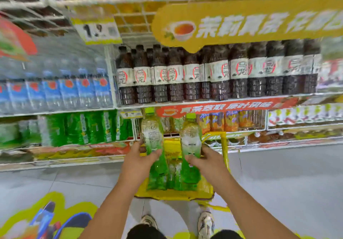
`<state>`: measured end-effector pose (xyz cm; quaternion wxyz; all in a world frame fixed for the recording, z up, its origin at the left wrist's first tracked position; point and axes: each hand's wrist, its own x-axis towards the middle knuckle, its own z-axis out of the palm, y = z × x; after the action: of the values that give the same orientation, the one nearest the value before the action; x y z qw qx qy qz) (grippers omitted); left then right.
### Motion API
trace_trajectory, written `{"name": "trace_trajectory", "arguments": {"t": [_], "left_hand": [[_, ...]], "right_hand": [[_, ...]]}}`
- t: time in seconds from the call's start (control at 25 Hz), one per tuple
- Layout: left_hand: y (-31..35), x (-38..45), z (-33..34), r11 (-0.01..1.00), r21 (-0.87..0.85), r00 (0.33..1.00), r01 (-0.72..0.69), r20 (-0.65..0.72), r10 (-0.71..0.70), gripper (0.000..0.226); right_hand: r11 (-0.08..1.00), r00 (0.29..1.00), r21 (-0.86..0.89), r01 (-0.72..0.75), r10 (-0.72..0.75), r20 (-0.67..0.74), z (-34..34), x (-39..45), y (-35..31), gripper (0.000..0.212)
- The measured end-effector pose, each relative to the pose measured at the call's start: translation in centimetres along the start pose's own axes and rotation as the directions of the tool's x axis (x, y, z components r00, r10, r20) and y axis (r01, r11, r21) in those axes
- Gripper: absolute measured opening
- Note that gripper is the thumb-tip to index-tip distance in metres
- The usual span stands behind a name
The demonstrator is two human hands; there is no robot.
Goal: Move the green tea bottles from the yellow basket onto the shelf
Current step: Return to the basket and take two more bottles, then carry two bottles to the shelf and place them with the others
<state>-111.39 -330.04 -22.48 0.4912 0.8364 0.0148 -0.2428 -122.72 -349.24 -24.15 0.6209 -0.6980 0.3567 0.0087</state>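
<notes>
At the center of the frame, the left hand (138, 158) is gripping one green tea bottle (153, 136) and the right hand (206, 159) is gripping another green tea bottle (191, 142), both upright. They are hanging above the yellow basket (204, 190) on the floor, where more green bottles are standing, just below the shelf (185, 104) of dark bottles.

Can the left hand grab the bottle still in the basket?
Probably not right now: the left hand already grips a bottle. The bottle in the basket sits low between the two held bottles, so the hand would need to be free first.
</notes>
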Motion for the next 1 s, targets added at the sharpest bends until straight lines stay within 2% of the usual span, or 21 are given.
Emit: {"name": "trace_trajectory", "arguments": {"t": [0.08, 0.16, 0.28, 0.56, 0.84, 1.0], "left_hand": [[1.9, -0.6, -1.2, 0.996, -0.072, 0.999, -0.044, -0.023, 0.043, 0.09], [5.0, -2.4, -3.9, 0.988, -0.103, 0.994, -0.111, -0.035, 0.108, 0.08], [8.7, -3.7, -7.5, 0.966, -0.164, 0.979, -0.2, -0.072, 0.19, 0.087], [15.5, -6.2, -12.3, 0.901, -0.177, 0.914, -0.397, -0.169, 0.369, 0.082], [18.9, -9.8, -10.7, 0.864, -0.249, 0.886, -0.438, -0.285, 0.367, 0.082], [19.0, -12.3, -9.5, 0.87, -0.271, 0.889, -0.412, -0.328, 0.319, 0.066]], "right_hand": [[0.997, 0.999, 0.053, 0.048, -0.049, 0.012, -0.5, -0.9, -2.6, 0.016], [0.993, 0.995, 0.072, 0.096, -0.095, -0.006, -0.6, -3.1, -6.6, 0.016], [0.979, 0.983, 0.091, 0.182, -0.18, -0.024, -0.7, -5.5, -11.9, 0.015], [0.918, 0.93, 0.158, 0.365, -0.366, -0.019, -2.0, -8.7, -20.8, 0.017], [0.852, 0.854, 0.174, 0.494, -0.513, 0.091, -5.4, -9.5, -25.4, 0.02], [0.842, 0.82, 0.166, 0.513, -0.538, 0.194, -6.2, -9.3, -26.2, 0.017]]}}
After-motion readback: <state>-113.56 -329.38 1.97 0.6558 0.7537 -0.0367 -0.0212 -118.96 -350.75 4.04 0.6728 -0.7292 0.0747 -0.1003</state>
